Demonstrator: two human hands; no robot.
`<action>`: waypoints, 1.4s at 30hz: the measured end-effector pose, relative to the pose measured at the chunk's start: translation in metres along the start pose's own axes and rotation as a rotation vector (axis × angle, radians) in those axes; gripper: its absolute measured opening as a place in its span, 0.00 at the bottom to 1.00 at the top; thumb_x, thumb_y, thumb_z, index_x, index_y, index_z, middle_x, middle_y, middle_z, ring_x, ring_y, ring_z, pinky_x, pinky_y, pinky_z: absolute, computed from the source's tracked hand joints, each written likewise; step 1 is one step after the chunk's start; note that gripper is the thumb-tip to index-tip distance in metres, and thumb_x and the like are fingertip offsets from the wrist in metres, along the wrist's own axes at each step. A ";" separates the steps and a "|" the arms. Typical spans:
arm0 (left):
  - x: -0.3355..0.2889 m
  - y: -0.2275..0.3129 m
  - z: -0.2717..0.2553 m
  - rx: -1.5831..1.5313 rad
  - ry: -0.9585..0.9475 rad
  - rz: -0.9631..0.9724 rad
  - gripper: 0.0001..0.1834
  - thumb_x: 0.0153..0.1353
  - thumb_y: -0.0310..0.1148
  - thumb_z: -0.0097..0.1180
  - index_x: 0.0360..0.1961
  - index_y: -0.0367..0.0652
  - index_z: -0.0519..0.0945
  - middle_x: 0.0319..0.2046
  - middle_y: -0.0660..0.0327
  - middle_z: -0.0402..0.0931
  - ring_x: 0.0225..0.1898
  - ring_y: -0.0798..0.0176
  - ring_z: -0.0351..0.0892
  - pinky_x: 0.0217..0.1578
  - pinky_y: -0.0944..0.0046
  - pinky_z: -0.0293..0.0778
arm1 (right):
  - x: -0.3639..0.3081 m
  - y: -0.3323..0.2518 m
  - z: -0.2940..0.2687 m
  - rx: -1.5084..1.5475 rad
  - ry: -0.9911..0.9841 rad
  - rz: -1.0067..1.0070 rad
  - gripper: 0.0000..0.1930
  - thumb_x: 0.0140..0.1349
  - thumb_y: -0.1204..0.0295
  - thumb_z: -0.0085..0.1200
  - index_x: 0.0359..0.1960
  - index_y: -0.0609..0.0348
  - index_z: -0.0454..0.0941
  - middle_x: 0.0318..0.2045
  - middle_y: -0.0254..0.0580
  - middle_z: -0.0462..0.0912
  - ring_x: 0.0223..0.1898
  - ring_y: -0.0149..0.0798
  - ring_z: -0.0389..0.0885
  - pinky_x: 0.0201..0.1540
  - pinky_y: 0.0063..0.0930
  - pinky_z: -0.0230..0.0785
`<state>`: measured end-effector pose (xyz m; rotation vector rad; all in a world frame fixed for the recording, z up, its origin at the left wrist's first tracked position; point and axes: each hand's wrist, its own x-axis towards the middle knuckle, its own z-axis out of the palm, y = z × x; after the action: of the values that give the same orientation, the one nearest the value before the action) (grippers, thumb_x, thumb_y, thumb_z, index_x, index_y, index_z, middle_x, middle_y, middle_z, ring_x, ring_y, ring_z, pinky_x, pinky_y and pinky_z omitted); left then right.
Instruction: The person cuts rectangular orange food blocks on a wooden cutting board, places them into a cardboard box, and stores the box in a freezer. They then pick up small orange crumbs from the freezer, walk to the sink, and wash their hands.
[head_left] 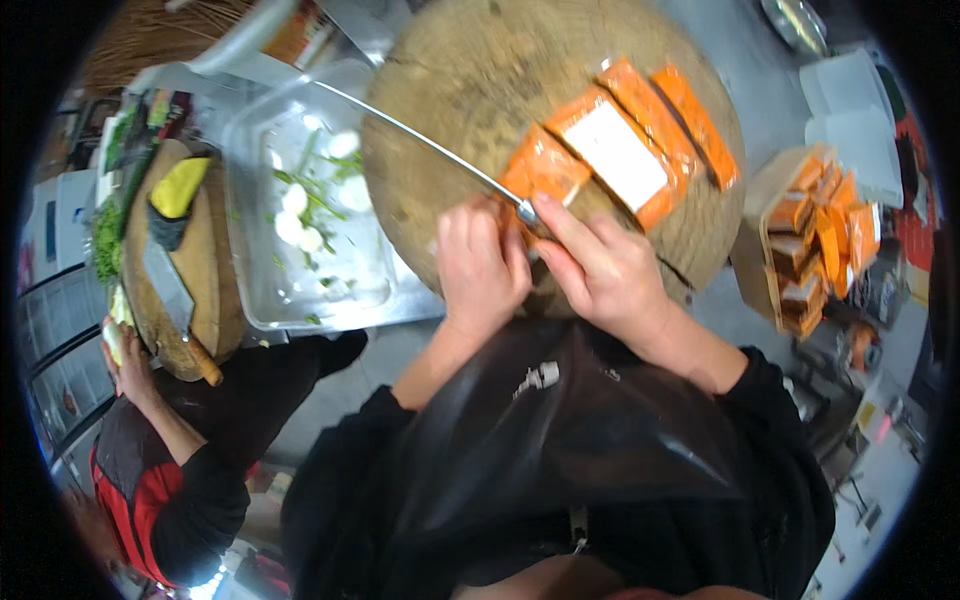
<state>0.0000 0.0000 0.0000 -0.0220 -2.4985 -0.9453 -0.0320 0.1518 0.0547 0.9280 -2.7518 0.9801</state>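
Note:
My right hand is closed around the handle of a long, thin-looking knife. Its blade points away to the far left, seen nearly edge-on, across a round wooden chopping block. My left hand has its fingers curled at the near corner of an orange plastic-wrapped packet; its fingertips are partly hidden. Beyond my right hand lie more wrapped orange packets: one with a white label and two narrower ones, an inner packet and an outer packet.
Left of the block sits a clear tub with white pieces and green scraps. A cardboard box of orange packets stands at the right. At far left, a co-worker's hand is beside a board bearing a cleaver.

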 end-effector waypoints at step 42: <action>-0.007 -0.015 -0.061 -1.120 -0.072 -0.615 0.23 0.66 0.37 0.45 0.57 0.34 0.66 0.50 0.55 0.72 0.48 0.61 0.73 0.49 0.62 0.71 | 0.042 0.031 0.007 -0.343 -0.301 -0.420 0.21 0.43 0.64 0.59 0.43 0.46 0.76 0.43 0.35 0.73 0.51 0.40 0.68 0.46 0.39 0.64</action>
<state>0.0291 -0.0488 0.0269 0.3692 -1.7018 -2.4854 -0.0835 0.1450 0.0433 1.5956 -2.6399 0.3106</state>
